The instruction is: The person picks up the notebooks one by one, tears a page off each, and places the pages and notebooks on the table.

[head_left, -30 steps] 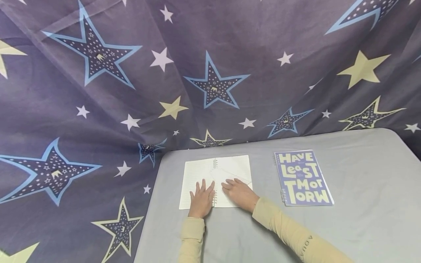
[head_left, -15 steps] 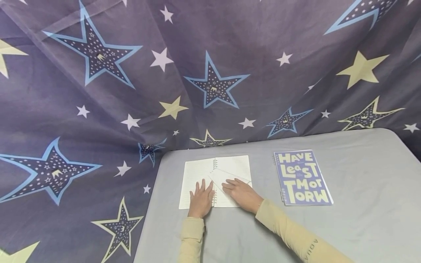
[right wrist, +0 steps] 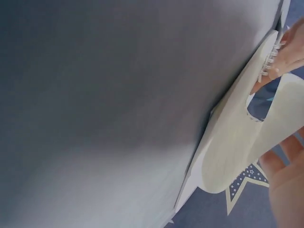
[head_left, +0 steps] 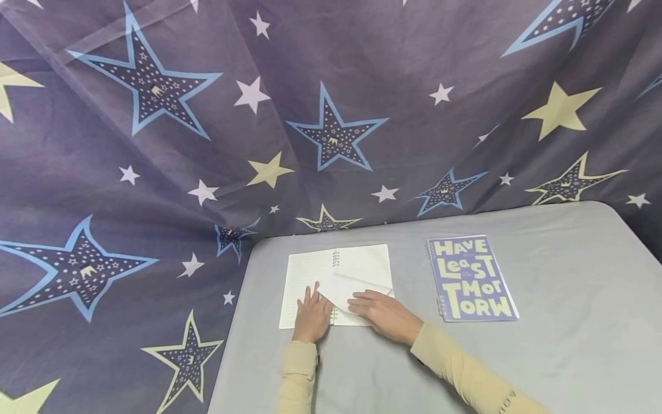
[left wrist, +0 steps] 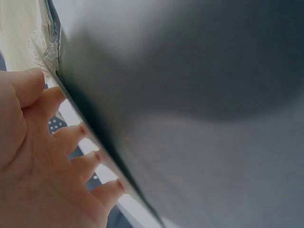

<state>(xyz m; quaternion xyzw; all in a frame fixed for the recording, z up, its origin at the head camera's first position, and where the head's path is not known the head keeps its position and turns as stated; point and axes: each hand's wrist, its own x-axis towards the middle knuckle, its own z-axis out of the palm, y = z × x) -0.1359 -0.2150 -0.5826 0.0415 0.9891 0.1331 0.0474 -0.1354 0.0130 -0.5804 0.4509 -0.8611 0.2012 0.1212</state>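
A spiral notebook [head_left: 305,276] lies spread on the grey surface in the head view. One white page [head_left: 341,290] is pulled diagonally, apart from the upper rings; its row of punched holes shows in the right wrist view along the curled page [right wrist: 228,147]. My left hand [head_left: 312,319] presses on the left page by the spiral, fingers spread; the left wrist view shows its fingers [left wrist: 71,137] straight along the notebook. My right hand [head_left: 385,313] grips the loose page on the right half, fingertips partly hidden behind the curled paper in the right wrist view [right wrist: 289,185].
A second spiral notebook [head_left: 473,279] with a purple lettered cover lies shut to the right. Behind the grey padded surface [head_left: 569,276] hangs a dark curtain [head_left: 362,57] with printed stars.
The page has come away from the upper rings, and its corner has swung down and left over the left hand's fingers. My right hand has shifted slightly right and down.
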